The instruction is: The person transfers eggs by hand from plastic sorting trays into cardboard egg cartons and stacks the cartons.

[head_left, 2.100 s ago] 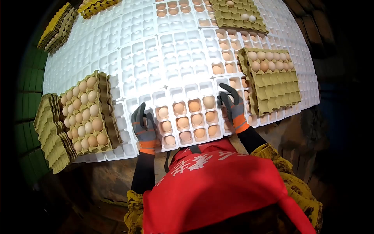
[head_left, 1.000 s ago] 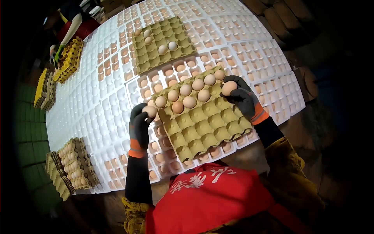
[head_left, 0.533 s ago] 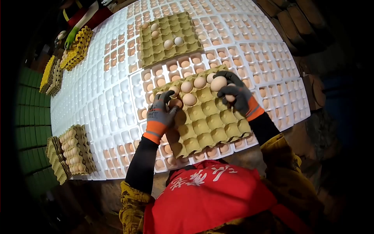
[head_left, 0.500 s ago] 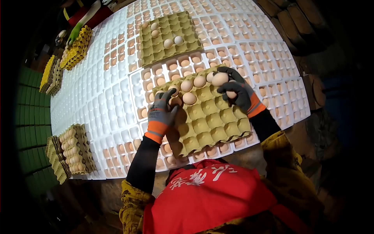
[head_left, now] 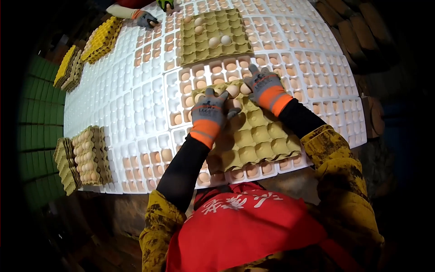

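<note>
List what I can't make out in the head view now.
All in the head view:
Left hand: palm and any grip, hidden by its own back.
Right hand: palm and any grip, hidden likewise.
White trays: contents beneath the nearer cardboard tray, which covers them.
Co-worker's green-gloved hand: cut off by the top edge.

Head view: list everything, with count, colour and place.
Eggs: uncountable, pale brown to white, in trays
Near pulp tray: one, olive, before the wearer
Far pulp tray: one, olive, beyond it
White trays: many, white, across the table
Yellow-topped stacks: two, yellow, far left
Left pulp trays: count unclear, olive, near left
Green panels: several, green, left edge
Brown stacked items: several, brown, top right
Other gloved hands: two, grey-orange and green, top edge
Apron: one, red, bottom centre
Sleeves: two, yellow and dark, beside apron
Left hand: one, grey-orange glove, over near pulp tray
Right hand: one, grey-orange glove, that tray's far side
</note>
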`<state>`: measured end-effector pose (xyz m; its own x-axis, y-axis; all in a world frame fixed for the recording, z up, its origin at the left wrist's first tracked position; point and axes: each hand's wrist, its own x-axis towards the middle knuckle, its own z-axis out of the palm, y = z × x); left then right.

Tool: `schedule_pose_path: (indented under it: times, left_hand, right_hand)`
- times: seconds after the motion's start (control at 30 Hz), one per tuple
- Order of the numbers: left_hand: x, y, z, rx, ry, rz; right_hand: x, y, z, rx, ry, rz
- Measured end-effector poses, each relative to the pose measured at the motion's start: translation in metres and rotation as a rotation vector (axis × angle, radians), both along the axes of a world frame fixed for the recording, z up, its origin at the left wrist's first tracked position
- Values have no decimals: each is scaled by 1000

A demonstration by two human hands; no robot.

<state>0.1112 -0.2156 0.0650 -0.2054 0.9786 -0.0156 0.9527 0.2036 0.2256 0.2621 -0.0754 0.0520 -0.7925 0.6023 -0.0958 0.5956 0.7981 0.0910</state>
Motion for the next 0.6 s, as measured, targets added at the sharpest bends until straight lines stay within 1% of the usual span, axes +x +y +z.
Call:
schedule_pose_path:
  times: [0.03,0.1,0.13,0.2,0.3,0.43,0.5,0.53,0.57,0.6]
  left_hand:
    - [-4,2,-8,-54,19,-9]
    - [-2,-2,-12,15,32,-30]
    - [3,-2,-13,67,54,-30]
    - [14,3,-33,85,168,3]
    - [30,11,-32,81,282,63]
    - [25,31,-33,35,351,-17]
    - [21,34,-30,8,337,-62]
    - [14,27,-21,52,227,-90]
    - [1,14,-6,96,120,-114]
    - [-14,-3,4,135,12,-141]
  right_hand:
    - [2,1,-2,-6,17,-1]
    - [-2,5,-9,-53,30,-33]
    - [-2,6,-13,-23,20,-31]
    - [3,7,-25,74,69,23]
    - [-2,-1,-5,-60,50,-69]
    - [1,-3,-1,12,90,-33]
    - [8,-2,3,-108,238,-117]
    - [11,0,4,-166,314,-156]
    - [20,0,2,-234,524,-184]
    - [26,4,-4,-364,677,-204]
